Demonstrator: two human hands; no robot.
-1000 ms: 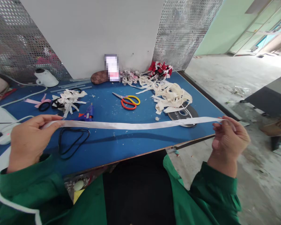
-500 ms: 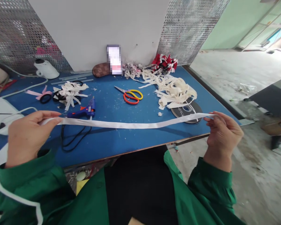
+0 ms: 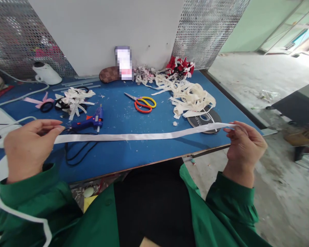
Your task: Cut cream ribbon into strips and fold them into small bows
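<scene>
A white ribbon (image 3: 134, 137) stretches between my two hands above the front of the blue table, sagging slightly. My left hand (image 3: 31, 145) is closed at its left end; the ribbon disappears behind the thumb, so the exact hold is hidden. At the other end, my right hand (image 3: 245, 144) pinches the ribbon between thumb and fingers. Just beyond the left part of the ribbon stands a blue glue gun (image 3: 94, 120), with its black cord running under the ribbon. Behind the right part lies a dark ribbon spool (image 3: 213, 119).
Scissors (image 3: 146, 106) with red and yellow handles lie mid-table. A tangle of cream ribbon (image 3: 193, 96) is at the right, white bows with black hair ties (image 3: 76, 99) at the left. A phone (image 3: 123, 63) leans by a brown checked case (image 3: 108, 74). A white cable crosses the left side.
The ribbon's left part has dropped a little and pulled straighter; my left hand has moved slightly left, its fingertips now above the ribbon. My right hand stays nearly still.
</scene>
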